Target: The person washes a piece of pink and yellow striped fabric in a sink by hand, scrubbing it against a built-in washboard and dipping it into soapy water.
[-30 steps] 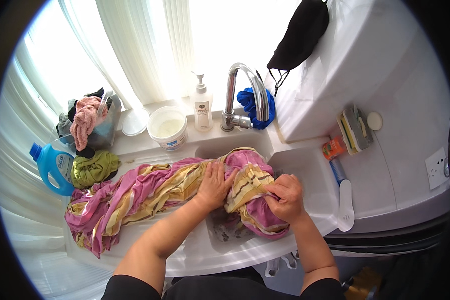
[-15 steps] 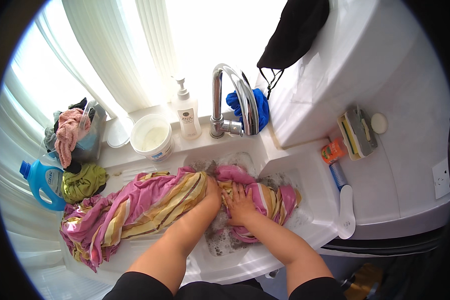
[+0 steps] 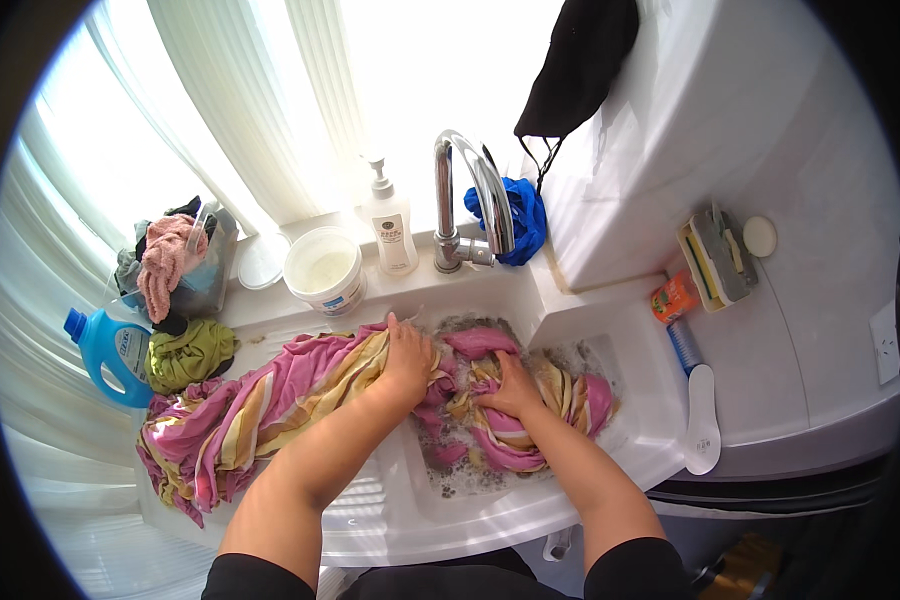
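A large pink and yellow striped cloth [image 3: 270, 395] lies bunched across the ribbed left side of the white sink [image 3: 370, 525] and runs down into the basin of sudsy, greyish water. My left hand [image 3: 408, 358] is closed over the cloth near the basin's left edge, its fingers curled round a fold. In the basin, my right hand [image 3: 511, 387] grips a wet, bundled part of the same cloth, thumb and fingers partly sunk in the folds. Whether the cloth's kind is a sheet or a cover, I cannot tell.
Behind the sink stand a chrome faucet [image 3: 448, 240], a white pump bottle [image 3: 392, 235] and a white tub [image 3: 324, 272]. A blue detergent bottle [image 3: 110, 350] and green cloth [image 3: 190, 357] sit left. A white-handled brush [image 3: 702, 420] and sponge holder [image 3: 718, 262] are at right.
My left hand has moved up and left, away from the right hand, with its grip on the cloth. The right hand has shifted its hold on the bundle. The view has shifted slightly.
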`<control>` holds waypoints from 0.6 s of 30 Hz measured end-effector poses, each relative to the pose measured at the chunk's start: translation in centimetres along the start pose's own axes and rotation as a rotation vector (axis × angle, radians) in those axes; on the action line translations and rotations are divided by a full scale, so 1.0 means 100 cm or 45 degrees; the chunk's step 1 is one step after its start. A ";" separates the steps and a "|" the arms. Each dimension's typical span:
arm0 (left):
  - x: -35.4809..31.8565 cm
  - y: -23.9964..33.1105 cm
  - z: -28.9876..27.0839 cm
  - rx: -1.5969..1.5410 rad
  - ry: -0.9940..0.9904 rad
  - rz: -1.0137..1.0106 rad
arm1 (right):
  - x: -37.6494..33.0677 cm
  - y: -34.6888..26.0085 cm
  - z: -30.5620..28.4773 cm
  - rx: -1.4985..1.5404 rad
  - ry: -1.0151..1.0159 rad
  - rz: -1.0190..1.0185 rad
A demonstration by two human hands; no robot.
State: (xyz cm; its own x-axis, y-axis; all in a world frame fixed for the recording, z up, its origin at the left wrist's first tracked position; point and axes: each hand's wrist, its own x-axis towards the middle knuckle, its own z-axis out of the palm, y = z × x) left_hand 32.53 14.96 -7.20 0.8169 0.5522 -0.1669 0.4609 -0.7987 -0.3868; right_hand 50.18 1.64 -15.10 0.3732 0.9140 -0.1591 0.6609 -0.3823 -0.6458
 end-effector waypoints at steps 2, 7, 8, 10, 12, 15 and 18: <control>-0.010 -0.009 -0.007 -0.084 -0.067 0.009 | -0.019 -0.016 0.007 -0.169 0.198 0.115; -0.068 -0.034 -0.033 -0.422 0.172 -0.061 | -0.025 -0.033 -0.010 -0.134 0.055 0.455; -0.083 -0.044 -0.041 -0.473 0.172 -0.084 | -0.035 -0.041 -0.025 0.071 0.255 0.388; -0.110 -0.060 -0.050 -0.589 0.173 -0.119 | -0.035 -0.014 -0.035 0.523 0.396 0.277; -0.141 -0.079 -0.034 -0.614 0.284 -0.209 | -0.054 -0.081 -0.079 0.576 0.381 0.114; -0.175 -0.107 -0.047 -0.624 0.287 -0.310 | -0.058 -0.131 -0.107 0.527 0.401 -0.222; -0.215 -0.134 -0.046 -0.598 0.341 -0.421 | -0.059 -0.176 -0.102 0.605 0.296 -0.407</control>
State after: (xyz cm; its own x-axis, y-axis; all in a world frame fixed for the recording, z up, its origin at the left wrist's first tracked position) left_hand 10.38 12.69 5.78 0.6356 0.7573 0.1498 0.7572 -0.6494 0.0700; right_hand 43.03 1.61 4.84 0.3718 0.8994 0.2296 0.4214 0.0569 -0.9051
